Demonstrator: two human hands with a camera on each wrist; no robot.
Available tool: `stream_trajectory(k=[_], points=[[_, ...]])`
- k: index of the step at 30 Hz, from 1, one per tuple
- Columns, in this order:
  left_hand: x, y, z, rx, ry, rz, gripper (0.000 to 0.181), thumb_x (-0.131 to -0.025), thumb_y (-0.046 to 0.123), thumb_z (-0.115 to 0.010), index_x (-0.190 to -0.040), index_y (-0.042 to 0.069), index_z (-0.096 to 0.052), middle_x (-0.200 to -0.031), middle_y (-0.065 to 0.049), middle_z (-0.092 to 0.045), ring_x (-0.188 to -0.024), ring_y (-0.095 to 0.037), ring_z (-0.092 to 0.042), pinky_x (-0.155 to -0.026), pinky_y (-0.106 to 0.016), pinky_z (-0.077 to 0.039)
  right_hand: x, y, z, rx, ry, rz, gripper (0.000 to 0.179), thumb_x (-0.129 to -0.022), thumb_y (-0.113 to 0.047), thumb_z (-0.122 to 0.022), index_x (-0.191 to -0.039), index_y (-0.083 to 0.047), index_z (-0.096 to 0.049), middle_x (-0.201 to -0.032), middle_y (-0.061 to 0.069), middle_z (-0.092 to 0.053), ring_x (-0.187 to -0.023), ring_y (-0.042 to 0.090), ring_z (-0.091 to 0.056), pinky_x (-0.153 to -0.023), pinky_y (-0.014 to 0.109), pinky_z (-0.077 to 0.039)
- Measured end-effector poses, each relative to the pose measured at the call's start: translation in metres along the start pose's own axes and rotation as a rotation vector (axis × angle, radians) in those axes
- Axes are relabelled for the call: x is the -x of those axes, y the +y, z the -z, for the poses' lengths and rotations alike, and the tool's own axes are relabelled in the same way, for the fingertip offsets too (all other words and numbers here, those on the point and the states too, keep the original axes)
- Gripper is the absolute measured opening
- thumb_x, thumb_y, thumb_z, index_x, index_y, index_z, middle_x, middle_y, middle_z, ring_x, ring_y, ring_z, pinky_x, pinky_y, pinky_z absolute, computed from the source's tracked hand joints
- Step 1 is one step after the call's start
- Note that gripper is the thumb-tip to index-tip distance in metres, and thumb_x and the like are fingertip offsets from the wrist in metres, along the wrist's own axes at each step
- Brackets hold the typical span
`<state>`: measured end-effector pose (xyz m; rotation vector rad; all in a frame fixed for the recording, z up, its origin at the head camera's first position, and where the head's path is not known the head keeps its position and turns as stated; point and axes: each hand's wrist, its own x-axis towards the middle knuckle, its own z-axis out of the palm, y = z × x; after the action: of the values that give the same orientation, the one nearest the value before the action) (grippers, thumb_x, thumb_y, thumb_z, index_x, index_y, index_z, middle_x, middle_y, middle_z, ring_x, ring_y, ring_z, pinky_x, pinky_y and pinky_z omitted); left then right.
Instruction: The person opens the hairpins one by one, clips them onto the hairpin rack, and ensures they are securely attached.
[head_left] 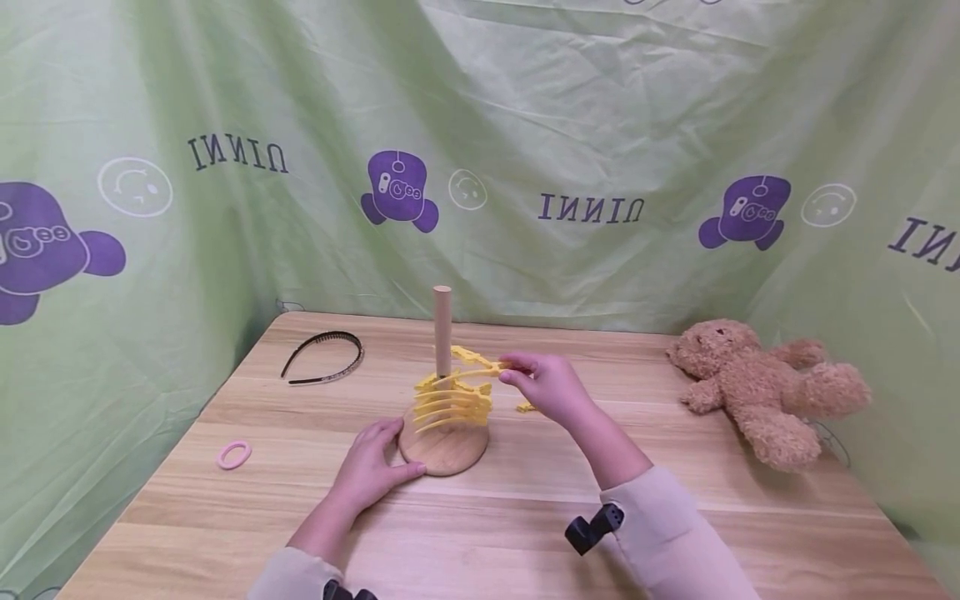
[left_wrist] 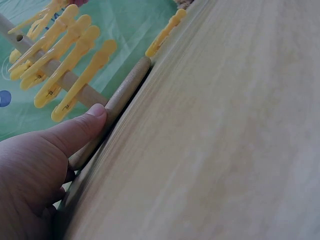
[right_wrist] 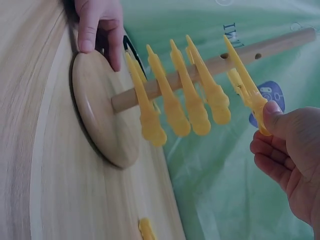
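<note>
A wooden stand has a round base (head_left: 442, 456) and an upright post (head_left: 442, 321) with small holes in its side. Several yellow plastic pieces (right_wrist: 175, 112) with slim arms and knobbly ends sit stacked around the post. My left hand (head_left: 371, 467) grips the near left edge of the base, its thumb on the rim (left_wrist: 122, 90). Between thumb and fingers my right hand (head_left: 551, 387) pinches another yellow piece (right_wrist: 252, 100) by its knobbly end. That piece is at the post, above the stacked ones; whether it touches the post I cannot tell.
Another yellow piece (head_left: 527, 407) lies on the table right of the stand, partly hidden by my right hand. A black headband (head_left: 326, 381) lies back left, a pink ring (head_left: 234, 455) at the left. A brown teddy bear (head_left: 757, 387) lies at the right. Green cloth (head_left: 525, 267) hangs behind.
</note>
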<state>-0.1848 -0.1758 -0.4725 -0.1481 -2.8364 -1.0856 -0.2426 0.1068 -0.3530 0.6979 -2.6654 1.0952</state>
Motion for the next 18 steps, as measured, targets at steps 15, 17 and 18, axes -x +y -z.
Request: stream_trajectory(k=[15,17,18], points=[[0.0,0.0,0.0,-0.005,0.001,-0.006,0.094,-0.071,0.049,-0.083,-0.141,-0.003,-0.048,-0.146,-0.02,-0.048,-0.138,-0.043,-0.039,-0.116,-0.059,-0.03,-0.01,-0.012,-0.017,-0.033,-0.068,0.014,0.029,-0.089,-0.018,-0.071,-0.114,-0.003,-0.072,-0.103,0.01,-0.076,-0.094,0.022,-0.071,-0.079,0.035,-0.06],[0.0,0.0,0.0,-0.003,0.007,-0.01,0.093,-0.071,0.048,-0.083,-0.14,-0.003,-0.049,-0.145,-0.02,-0.049,-0.137,-0.043,-0.04,-0.116,-0.058,-0.031,-0.009,-0.012,-0.016,-0.034,-0.079,0.024,0.029,-0.089,-0.018,-0.072,-0.114,-0.004,-0.072,-0.1,0.009,-0.076,-0.093,0.021,-0.071,-0.08,0.035,-0.06],[0.0,-0.001,0.0,-0.005,0.011,-0.016,0.093,-0.071,0.048,-0.083,-0.14,-0.004,-0.049,-0.144,-0.02,-0.05,-0.137,-0.043,-0.041,-0.115,-0.058,-0.032,-0.009,-0.011,-0.016,-0.037,-0.085,0.029,0.029,-0.089,-0.018,-0.072,-0.114,-0.004,-0.072,-0.099,0.009,-0.076,-0.093,0.021,-0.07,-0.08,0.036,-0.06]])
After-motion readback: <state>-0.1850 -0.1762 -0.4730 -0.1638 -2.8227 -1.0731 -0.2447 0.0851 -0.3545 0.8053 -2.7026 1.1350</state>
